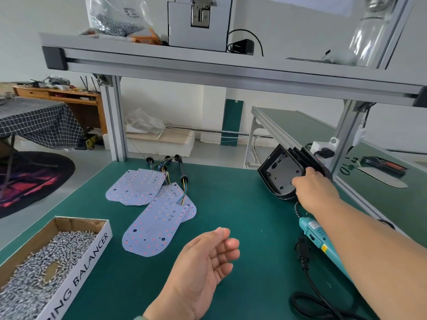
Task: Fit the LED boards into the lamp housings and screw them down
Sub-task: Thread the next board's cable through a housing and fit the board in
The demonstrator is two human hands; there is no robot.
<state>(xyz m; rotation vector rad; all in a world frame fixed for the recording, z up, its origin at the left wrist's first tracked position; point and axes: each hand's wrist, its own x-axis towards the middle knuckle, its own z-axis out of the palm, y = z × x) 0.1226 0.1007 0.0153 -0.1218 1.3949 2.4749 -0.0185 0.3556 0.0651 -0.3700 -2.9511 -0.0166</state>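
Note:
Several white LED boards (154,225) with coloured wire tails lie overlapping on the green mat, left of centre. A stack of black lamp housings (280,173) leans on edge at the far right against the frame post. My right hand (315,189) grips the front housing by its right rim. Over the mat's near middle hovers my left hand (208,259), palm up, fingers loosely curled and holding nothing. A teal electric screwdriver (320,236) lies under my right forearm with its black cable coiled near the front edge.
A cardboard box (78,269) full of small screws sits at the front left. An aluminium shelf (208,65) spans overhead on posts, carrying a screw bag and a white box. A second green bench stands to the right.

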